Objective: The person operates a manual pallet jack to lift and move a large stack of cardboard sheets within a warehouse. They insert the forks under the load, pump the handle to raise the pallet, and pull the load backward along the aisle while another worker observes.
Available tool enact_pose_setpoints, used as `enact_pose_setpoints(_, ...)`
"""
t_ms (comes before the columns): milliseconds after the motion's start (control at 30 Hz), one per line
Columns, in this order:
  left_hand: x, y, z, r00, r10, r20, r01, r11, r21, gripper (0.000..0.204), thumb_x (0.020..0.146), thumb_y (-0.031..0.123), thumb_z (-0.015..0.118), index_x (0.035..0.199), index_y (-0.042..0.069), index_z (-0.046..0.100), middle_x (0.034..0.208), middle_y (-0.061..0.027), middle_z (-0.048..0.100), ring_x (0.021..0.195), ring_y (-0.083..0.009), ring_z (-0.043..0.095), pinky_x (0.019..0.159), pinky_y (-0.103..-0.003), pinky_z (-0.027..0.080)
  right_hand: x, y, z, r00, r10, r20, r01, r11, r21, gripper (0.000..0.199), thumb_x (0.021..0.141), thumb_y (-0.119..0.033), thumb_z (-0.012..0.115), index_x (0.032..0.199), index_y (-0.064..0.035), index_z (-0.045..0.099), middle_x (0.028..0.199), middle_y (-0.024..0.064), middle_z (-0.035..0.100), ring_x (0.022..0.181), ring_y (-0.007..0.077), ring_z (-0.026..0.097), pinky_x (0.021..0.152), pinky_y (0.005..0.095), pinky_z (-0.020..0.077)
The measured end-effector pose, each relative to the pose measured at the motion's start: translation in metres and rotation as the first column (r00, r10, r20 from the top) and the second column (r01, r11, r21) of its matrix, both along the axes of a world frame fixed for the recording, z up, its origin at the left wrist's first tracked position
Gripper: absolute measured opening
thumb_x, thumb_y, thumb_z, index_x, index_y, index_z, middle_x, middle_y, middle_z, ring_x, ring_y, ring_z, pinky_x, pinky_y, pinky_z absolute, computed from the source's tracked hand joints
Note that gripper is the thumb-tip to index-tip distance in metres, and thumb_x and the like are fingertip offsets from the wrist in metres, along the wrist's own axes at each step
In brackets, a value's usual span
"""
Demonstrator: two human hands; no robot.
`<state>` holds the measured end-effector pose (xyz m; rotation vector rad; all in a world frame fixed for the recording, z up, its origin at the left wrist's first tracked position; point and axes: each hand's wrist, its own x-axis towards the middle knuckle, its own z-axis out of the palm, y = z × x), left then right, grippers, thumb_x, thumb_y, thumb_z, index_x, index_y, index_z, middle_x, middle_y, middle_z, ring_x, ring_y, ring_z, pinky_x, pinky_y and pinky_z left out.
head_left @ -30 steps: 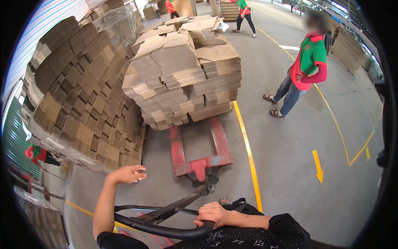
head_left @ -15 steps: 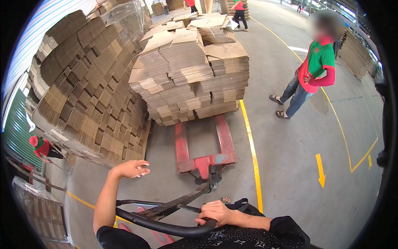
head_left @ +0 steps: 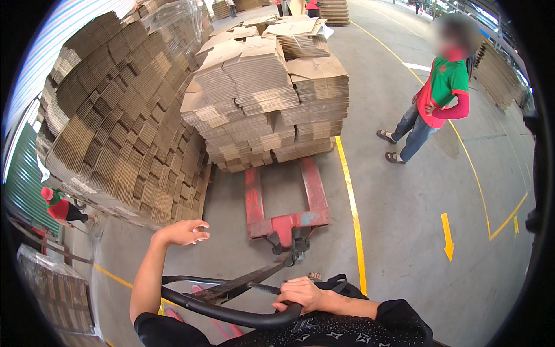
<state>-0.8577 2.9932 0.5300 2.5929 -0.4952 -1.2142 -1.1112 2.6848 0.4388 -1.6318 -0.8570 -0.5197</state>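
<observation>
My right hand (head_left: 302, 294) is wrapped round the black loop handle (head_left: 231, 314) of a red hand pallet truck (head_left: 283, 225). Its steering bar (head_left: 254, 281) slants back toward me. Held up to the left of the handle is my left hand (head_left: 184, 232), fingers loosely bent and parted from the thumb, with nothing visible in it. The truck's two forks run forward under a tall load of bundled flat cardboard (head_left: 248, 75), where their tips are hidden.
A higher wall of stacked cardboard (head_left: 127, 133) stands close on the left. To the right a person in a red and green shirt (head_left: 442, 95) stands beyond a yellow floor line (head_left: 354, 225). Another person (head_left: 60, 207) is at far left, near a wrapped stack (head_left: 58, 289).
The person at far left has shifted and stands more upright. People at the far back have moved. My hands and the pallet truck stay almost the same.
</observation>
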Motion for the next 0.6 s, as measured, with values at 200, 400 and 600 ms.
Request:
enact_pose_setpoints(200, 0.0002, 0.0014, 0.0001, 1.0, -0.002, 0.005, 0.002, 1.0, -0.011, 0.062, 0.099, 0.051, 0.062, 0.144, 0.009, 0.053, 0.116, -0.0134, 0.073, 0.092, -0.0222, 0.071, 0.089, -0.036, 0.054, 0.0001, -0.0005, 0.001, 1.0, -0.01, 0.019, 0.01, 1.0, -0.008, 0.015, 0.08, -0.002, 0.08, 0.079, -0.0033, 0.065, 0.063, 0.0051, 0.051, 0.05, 0.0221, 0.051, 0.046, 0.0347, 0.0383)
enact_pose_setpoints(400, 0.0018, 0.0028, -0.0037, 1.0, 0.004, 0.002, -0.004, 1.0, -0.012, 0.062, 0.099, 0.05, 0.062, 0.144, 0.008, 0.053, 0.116, -0.0138, 0.073, 0.092, -0.0221, 0.071, 0.089, -0.035, 0.054, -0.0006, -0.0009, 0.004, 1.0, -0.024, 0.012, 0.024, 1.0, 0.001, 0.014, 0.081, -0.001, 0.079, 0.08, -0.0031, 0.065, 0.063, 0.0051, 0.052, 0.05, 0.0221, 0.051, 0.046, 0.0347, 0.0386)
enact_pose_setpoints(600, 0.0017, 0.0034, -0.0032, 1.0, 0.003, -0.017, -0.004, 1.0, -0.031, 0.061, 0.099, 0.05, 0.062, 0.143, 0.008, 0.054, 0.115, -0.0133, 0.073, 0.092, -0.0225, 0.072, 0.088, -0.035, 0.054, -0.001, -0.0009, 0.0026, 0.999, -0.033, 0.006, 0.033, 0.999, -0.006, 0.015, 0.08, -0.002, 0.08, 0.08, -0.0032, 0.065, 0.064, 0.0053, 0.052, 0.051, 0.0219, 0.052, 0.047, 0.0345, 0.039)
